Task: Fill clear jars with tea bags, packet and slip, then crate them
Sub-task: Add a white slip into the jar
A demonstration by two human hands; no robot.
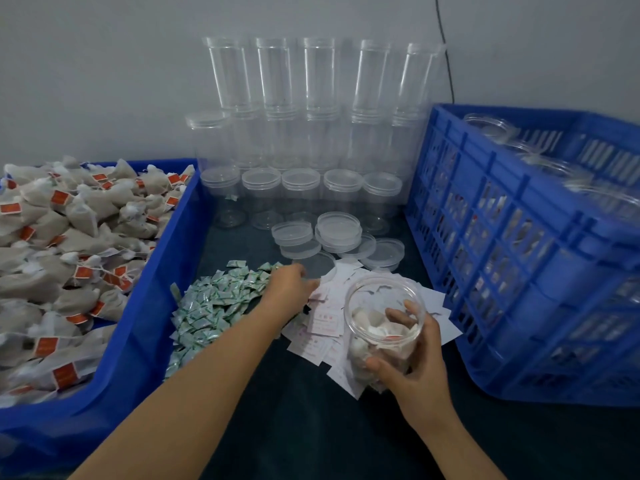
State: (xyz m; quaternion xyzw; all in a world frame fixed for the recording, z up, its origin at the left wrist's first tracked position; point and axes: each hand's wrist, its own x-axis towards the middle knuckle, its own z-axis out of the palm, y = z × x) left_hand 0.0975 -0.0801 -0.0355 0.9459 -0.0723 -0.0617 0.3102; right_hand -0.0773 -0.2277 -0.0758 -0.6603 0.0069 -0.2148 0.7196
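**One head view, looking down and forward**

You had a single wide-angle camera on your head, aimed forward and down across the dark counter point(311, 427) toward the grey wall point(104, 64). It sat close: your forearms entered from the bottom edge, and both hands fell near the centre. No second view overlapped it.

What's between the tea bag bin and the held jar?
Head view: the heap of small green-and-white packets, the left hand reaching across it, then white paper slips beside the jar.
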